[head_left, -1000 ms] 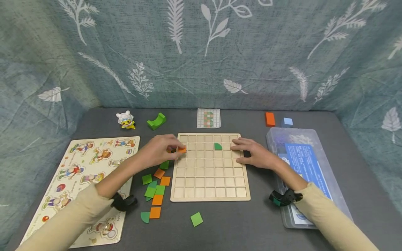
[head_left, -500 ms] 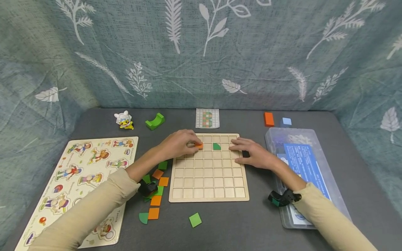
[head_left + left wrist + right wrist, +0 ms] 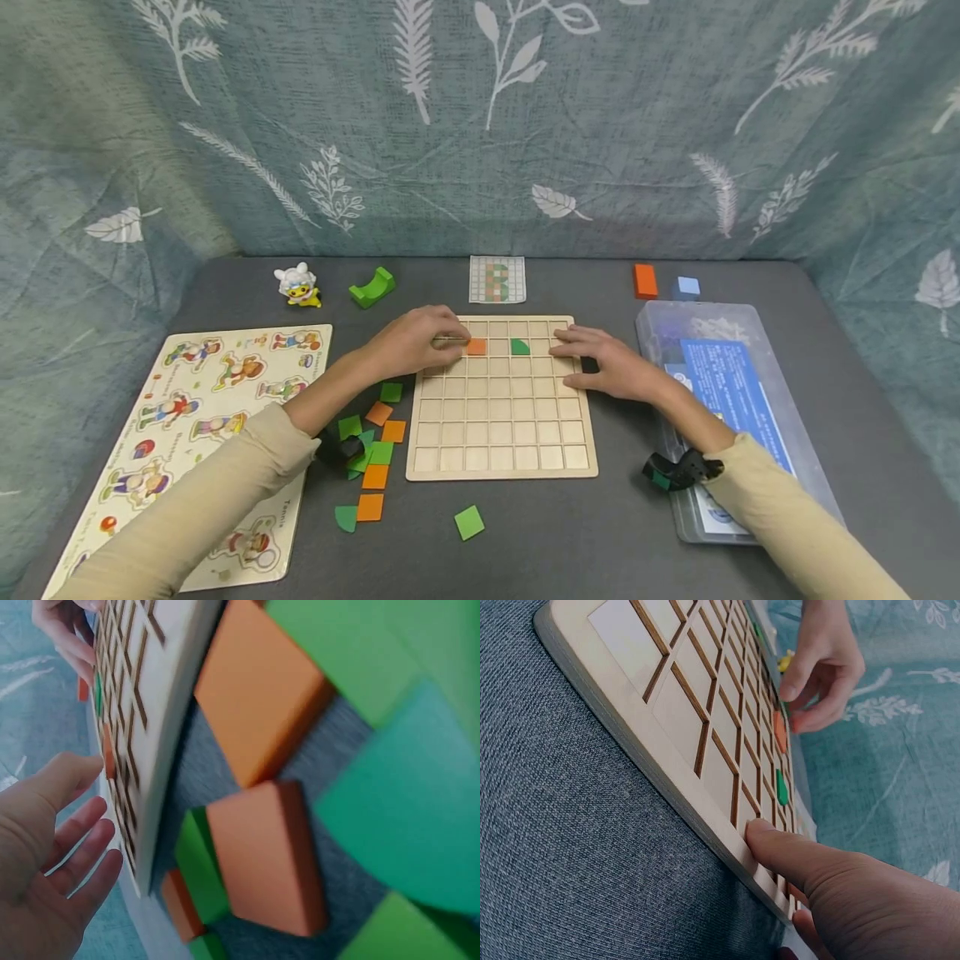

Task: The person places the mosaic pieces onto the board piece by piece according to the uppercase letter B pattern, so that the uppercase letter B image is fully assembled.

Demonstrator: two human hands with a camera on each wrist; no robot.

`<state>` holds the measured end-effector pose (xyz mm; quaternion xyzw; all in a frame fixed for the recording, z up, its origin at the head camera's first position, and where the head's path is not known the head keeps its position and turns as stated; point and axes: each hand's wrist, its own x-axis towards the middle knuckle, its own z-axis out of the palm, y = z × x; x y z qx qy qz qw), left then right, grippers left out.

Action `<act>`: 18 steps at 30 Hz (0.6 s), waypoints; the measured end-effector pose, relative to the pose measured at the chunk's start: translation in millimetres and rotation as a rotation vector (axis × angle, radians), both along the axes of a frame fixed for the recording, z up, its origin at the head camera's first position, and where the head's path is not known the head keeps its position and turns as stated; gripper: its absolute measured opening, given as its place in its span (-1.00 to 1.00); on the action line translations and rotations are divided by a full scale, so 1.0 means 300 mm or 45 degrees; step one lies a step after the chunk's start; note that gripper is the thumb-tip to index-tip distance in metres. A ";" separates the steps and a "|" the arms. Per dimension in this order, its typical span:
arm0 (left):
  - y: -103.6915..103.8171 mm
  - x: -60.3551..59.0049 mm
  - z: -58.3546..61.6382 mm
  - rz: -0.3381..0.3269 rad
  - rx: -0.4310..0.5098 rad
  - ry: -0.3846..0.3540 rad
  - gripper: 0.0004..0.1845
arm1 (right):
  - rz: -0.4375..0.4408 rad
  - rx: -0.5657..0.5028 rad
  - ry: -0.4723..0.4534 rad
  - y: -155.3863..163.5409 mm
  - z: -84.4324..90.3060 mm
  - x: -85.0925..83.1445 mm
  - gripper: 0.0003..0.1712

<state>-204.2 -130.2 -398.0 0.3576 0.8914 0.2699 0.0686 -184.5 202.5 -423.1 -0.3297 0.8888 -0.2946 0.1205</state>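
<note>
Since a second ago, left hand [image 3: 412, 343] has carried the orange tile [image 3: 476, 347] from the board's left edge into a second-row cell of the wooden grid board [image 3: 501, 433]; its fingers [image 3: 82, 851] now lie relaxed, touching the tile's side. Right hand [image 3: 607, 365] stays flat on the board's right edge, fingers straight. Beyond, green tile [image 3: 520, 347] sits two cells right.

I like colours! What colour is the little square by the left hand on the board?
Orange, seen best in the head view.
</note>
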 end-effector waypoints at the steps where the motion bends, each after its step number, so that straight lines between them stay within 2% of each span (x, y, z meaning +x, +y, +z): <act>1: -0.002 -0.001 -0.004 0.003 0.008 -0.001 -0.77 | -0.003 0.001 -0.006 0.001 -0.001 0.000 -0.45; 7: 0.017 -0.006 -0.026 0.011 -0.009 0.022 -0.78 | -0.008 0.003 -0.035 -0.002 -0.007 0.000 -0.43; 12: 0.023 -0.010 -0.020 0.036 -0.034 0.033 -0.78 | -0.006 0.001 -0.016 0.000 -0.004 0.001 -0.44; 15: -0.009 -0.008 -0.002 0.071 -0.027 0.002 -0.76 | -0.012 0.000 -0.025 0.002 0.004 0.002 -0.44; 18: -0.074 0.004 0.014 0.131 -0.021 -0.034 -0.73 | -0.015 0.010 -0.034 0.005 0.009 0.000 -0.44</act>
